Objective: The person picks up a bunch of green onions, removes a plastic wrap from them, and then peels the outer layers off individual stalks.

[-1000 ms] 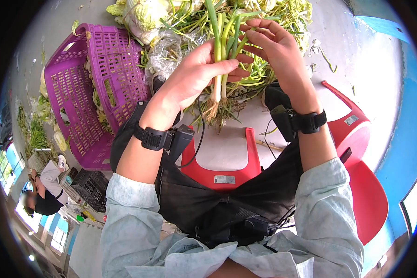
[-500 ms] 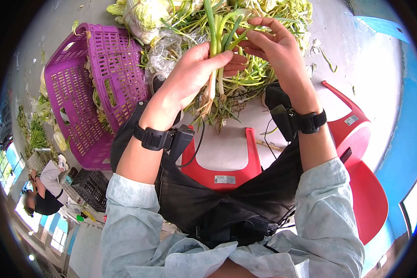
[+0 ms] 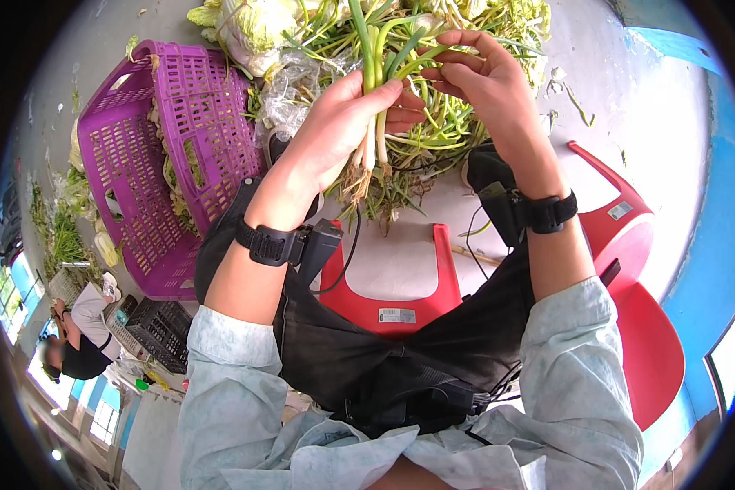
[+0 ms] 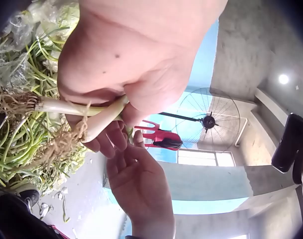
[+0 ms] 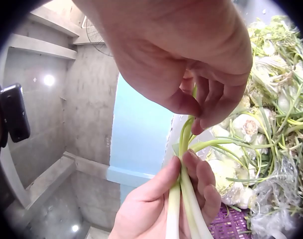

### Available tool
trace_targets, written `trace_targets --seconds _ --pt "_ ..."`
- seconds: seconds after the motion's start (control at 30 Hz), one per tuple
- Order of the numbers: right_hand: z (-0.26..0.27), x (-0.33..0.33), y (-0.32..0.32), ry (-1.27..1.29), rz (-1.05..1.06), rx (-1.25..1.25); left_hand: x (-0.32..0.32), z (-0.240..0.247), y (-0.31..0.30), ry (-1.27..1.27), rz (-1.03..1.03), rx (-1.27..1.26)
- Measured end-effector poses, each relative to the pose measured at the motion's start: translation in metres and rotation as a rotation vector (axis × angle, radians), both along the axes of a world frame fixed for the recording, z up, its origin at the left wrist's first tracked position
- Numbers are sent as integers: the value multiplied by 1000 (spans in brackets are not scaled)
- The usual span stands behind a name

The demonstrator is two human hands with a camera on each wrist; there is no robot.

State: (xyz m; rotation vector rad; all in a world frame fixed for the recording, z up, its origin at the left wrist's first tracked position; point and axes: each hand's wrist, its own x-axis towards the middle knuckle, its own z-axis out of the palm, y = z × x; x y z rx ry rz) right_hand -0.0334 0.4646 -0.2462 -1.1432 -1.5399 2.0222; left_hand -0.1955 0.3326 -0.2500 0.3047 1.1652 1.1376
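Note:
My left hand (image 3: 335,126) grips a few green onions (image 3: 370,149) around their stems, thumb laid across them. Their pale ends and stringy roots (image 4: 57,147) stick out below that hand, toward me. My right hand (image 3: 494,90) is beside the tops and pinches a green leaf (image 5: 190,124) between thumb and fingers, as the right wrist view shows. In that view the leaf bends up from the white stems (image 5: 191,211) held in the left hand. Beneath both hands spreads a pile of loose green onions (image 3: 445,135).
A purple plastic crate (image 3: 171,155) lies tipped at the left. Cabbages (image 3: 257,37) and crumpled clear plastic (image 3: 294,86) are at the back. A red stool (image 3: 392,306) stands between the knees, with a red chair (image 3: 645,335) at the right. Another person (image 3: 82,339) sits far left.
My left hand has shifted left and slightly away from me with the green onions. The right hand stays nearly in place, and the leaf between the hands now slants more sideways.

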Motion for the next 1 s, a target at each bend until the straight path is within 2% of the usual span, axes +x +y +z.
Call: trace_targets --seconds 0.17,0.37,0.57,0.67,0.73,0.77,0.9,1.0 --pt "0 2 2 -68 44 90 0 0 -1 9 7 -2" --pt "-20 3 3 -205 123 458 1 -4 -2 87 -20 13" --pt "-26 1 2 -202 125 601 -1 -2 -3 151 -76 -55" --pt "-24 1 4 -386 184 652 -1 2 -3 149 -88 -106" --pt "-32 2 8 -430 141 705 -2 1 -4 156 -51 -96" --pt "-39 2 11 -452 118 732 -3 0 -4 160 -33 -90" --pt "-104 6 10 -598 61 516 -7 -6 -7 145 41 -6" --pt "-176 18 -8 -724 188 396 -7 -7 -8 118 90 -8"
